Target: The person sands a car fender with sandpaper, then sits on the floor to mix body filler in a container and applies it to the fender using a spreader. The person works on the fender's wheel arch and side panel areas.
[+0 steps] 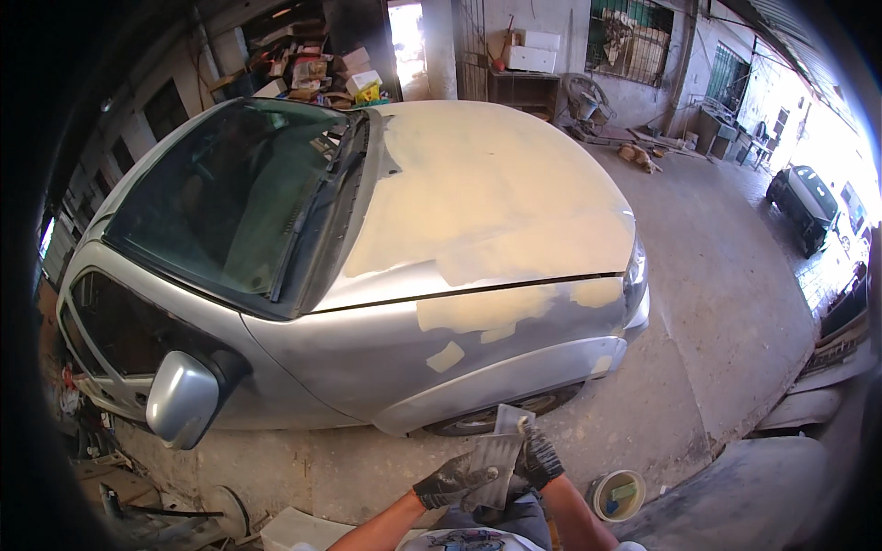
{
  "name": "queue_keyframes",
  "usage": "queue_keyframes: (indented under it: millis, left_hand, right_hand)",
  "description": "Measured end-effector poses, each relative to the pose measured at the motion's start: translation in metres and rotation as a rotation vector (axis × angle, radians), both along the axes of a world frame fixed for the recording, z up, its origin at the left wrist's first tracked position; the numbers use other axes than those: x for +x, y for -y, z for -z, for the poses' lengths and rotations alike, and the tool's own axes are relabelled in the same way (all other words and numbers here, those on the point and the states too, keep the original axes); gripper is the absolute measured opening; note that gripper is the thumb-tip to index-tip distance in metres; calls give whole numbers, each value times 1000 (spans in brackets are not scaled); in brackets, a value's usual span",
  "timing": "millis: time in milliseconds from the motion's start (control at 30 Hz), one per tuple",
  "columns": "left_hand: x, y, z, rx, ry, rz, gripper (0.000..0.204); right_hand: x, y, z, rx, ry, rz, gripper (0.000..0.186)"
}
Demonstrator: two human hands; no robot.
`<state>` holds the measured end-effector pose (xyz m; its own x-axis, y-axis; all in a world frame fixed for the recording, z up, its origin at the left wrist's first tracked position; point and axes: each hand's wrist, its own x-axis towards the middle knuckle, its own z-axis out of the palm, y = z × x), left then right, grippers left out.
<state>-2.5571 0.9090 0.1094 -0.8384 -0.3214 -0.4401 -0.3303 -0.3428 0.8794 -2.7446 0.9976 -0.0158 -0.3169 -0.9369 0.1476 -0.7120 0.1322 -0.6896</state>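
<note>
In a dark, dirty work glove, my left hand (455, 480) is closed on a flat grey plate (497, 459), its thumb lying across the face. My right hand (540, 456), gloved the same way, is closed on a pale, thin, flat spreader (512, 419) that overlaps the plate's upper end. Both hands are close together in front of my body, near the front wheel (496, 415) of a silver car (340, 367). Beige filler covers most of its hood (501, 184), and several beige patches (447, 356) mark the front fender.
A round bucket (617, 497) with something green and yellow inside stands on the floor right of my hands. The side mirror (184, 397) juts out at left. Loose car panels (735, 487) lie at lower right. Beyond the hood, a dog (640, 157) lies on the floor.
</note>
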Motion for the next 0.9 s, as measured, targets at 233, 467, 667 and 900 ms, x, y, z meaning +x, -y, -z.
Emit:
queue_keyframes:
  millis: [233, 467, 667, 900]
  left_hand:
    - [10, 10, 18, 16, 51, -12, 28]
    - [39, 16, 83, -166, 98, -51, 24]
    - [89, 2, 157, -24, 472, -131, 24]
    - [100, -19, 203, 100, 522, -263, 27]
  right_hand:
    - [27, 8, 9, 112, -235, -454, 53]
    - [43, -105, 122, 474, -170, 225, 31]
    - [104, -231, 160, 864, 137, 445, 44]
    - [113, -235, 111, 788, 338, 572, 24]
